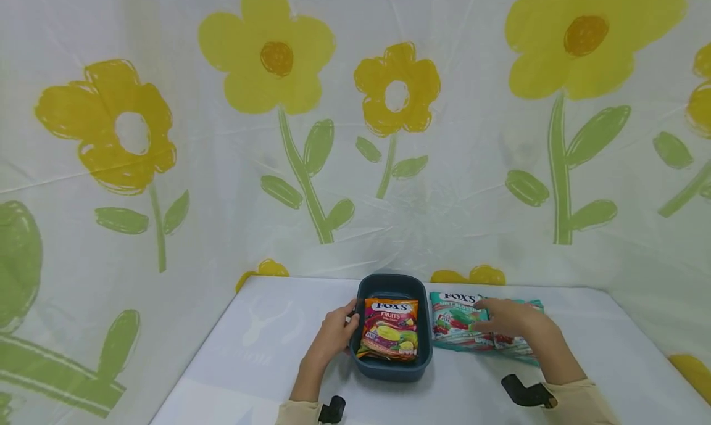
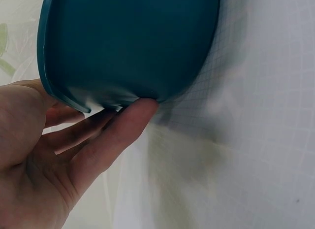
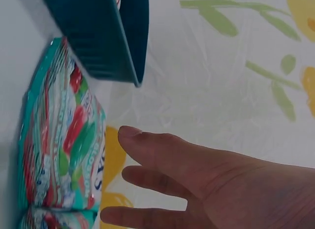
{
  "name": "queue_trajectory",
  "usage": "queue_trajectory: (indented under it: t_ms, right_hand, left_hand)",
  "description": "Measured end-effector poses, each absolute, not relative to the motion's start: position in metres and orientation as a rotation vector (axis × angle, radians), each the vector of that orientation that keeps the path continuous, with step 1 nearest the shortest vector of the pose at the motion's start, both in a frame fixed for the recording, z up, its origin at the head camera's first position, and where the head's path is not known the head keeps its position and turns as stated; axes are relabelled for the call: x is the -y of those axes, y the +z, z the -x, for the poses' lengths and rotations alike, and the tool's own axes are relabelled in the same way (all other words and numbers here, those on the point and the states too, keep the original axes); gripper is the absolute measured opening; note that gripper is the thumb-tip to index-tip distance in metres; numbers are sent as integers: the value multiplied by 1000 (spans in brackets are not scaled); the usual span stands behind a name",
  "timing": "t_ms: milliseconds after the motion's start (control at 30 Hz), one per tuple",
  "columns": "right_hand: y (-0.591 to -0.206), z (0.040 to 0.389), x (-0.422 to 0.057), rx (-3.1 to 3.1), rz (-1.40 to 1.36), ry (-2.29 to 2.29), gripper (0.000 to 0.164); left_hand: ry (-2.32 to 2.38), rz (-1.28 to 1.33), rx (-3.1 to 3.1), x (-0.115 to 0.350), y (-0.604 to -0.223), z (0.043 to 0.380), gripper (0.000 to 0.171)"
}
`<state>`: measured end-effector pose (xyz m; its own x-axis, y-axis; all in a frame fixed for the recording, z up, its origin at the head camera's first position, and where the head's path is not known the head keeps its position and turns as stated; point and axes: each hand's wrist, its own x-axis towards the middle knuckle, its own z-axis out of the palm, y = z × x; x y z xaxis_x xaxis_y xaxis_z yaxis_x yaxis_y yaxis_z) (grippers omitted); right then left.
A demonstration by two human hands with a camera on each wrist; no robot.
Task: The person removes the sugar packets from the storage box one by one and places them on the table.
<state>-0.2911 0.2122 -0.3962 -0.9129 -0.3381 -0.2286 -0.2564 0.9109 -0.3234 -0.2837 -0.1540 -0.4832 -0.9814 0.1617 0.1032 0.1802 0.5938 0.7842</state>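
A dark teal plastic bin point(image 1: 389, 371) stands on the white table, with an orange and purple bag of Fox's Fruits candy point(image 1: 389, 332) lying inside. My left hand point(image 1: 335, 329) grips the bin's left side near the rim; the left wrist view shows one finger point(image 2: 115, 140) against the outer wall. To the right of the bin lie two teal Fox's candy bags, a mint one point(image 1: 458, 320) and another point(image 1: 519, 348) beside it. Over these bags hovers my right hand point(image 1: 513, 320), its fingers spread and nothing in them. It partly hides the second bag in the head view.
The white tabletop point(image 1: 250, 351) ends at a pale backdrop point(image 1: 455, 227) printed with yellow flowers, which rises behind and on both sides. A black wrist mount point(image 1: 524, 393) sits on the right forearm, and another point(image 1: 332, 409) on the left.
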Motion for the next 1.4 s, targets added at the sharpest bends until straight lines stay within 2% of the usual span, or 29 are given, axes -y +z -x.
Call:
queue_trajectory:
  t_ms: [600,833,1400]
  right_hand:
    - [-383,293,-146,-2757,468,-424,53]
    - [-377,294,-126,-2748,491,-442,58]
    - [-379,297,-80,-2739,515,-413,54]
  left_hand:
    - [-1358,302,2785,154,-488,284,49]
    - [-1333,298,2784,154,-485,284,49]
    - [-1397,312,2767,153,-485,282,50]
